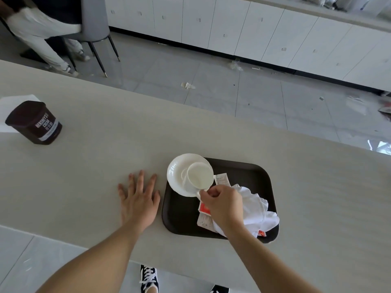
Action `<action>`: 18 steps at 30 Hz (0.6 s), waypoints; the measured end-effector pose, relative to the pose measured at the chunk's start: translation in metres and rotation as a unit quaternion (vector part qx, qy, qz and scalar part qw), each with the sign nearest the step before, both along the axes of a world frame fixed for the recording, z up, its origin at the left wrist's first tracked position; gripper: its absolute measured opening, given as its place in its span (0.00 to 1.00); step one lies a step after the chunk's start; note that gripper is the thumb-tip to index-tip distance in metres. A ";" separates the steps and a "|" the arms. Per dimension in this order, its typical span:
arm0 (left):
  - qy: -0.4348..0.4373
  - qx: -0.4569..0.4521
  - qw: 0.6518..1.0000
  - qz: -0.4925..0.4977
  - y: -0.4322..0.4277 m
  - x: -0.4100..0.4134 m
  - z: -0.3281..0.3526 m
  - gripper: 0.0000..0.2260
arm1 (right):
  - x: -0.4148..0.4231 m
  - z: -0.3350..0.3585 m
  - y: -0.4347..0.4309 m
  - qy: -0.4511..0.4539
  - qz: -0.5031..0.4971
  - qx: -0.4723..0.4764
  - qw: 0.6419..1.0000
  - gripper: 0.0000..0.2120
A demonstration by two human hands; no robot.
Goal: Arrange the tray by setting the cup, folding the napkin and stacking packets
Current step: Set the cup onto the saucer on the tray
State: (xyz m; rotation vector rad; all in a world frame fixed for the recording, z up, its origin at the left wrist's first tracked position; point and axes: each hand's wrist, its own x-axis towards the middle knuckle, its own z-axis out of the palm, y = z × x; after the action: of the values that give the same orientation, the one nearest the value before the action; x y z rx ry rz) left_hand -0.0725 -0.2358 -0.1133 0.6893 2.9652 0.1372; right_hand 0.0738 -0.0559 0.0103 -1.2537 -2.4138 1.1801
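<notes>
A dark tray (249, 174) lies on the pale table. On its far left corner sits a white saucer (176, 172), partly over the tray's edge, with a white cup (200, 175) on it. My right hand (224, 206) pinches the cup's handle at the near side. A crumpled white napkin (258, 208) lies on the tray's right part, partly under my wrist. Red and white packets (204, 210) lie scattered beneath my hand; one white packet (221, 179) is beside the cup and another red one (262, 233) peeks out near the tray's front edge. My left hand (138, 199) rests flat on the table, left of the tray.
A brown cocoa tin (35, 123) stands at the table's far left on white paper (12, 104). Beyond the table is tiled floor with litter, white cabinets, and a seated person on a grey chair (95, 24).
</notes>
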 end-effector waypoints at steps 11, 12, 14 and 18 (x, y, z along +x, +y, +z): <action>0.011 0.003 1.000 -0.004 0.000 0.000 0.002 0.25 | -0.050 -0.013 0.012 -0.026 -0.018 0.002 1.000 0.17; 0.010 0.005 1.000 -0.004 0.000 0.000 0.002 0.25 | -0.052 -0.015 0.010 -0.027 -0.018 0.004 0.999 0.17; 0.009 0.014 1.000 -0.004 0.001 0.001 0.003 0.24 | -0.054 -0.017 0.007 -0.031 -0.016 0.014 0.999 0.17; 0.013 0.015 1.000 -0.006 0.001 0.001 0.004 0.24 | -0.057 -0.021 -0.001 -0.030 -0.023 0.027 0.999 0.18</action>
State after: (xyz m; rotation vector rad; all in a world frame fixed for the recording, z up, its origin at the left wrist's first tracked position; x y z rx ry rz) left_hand -0.0719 -0.2352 -0.1094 0.7170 2.9897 0.1719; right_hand 0.0170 -0.0570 -0.0108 -1.3392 -2.4288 1.0723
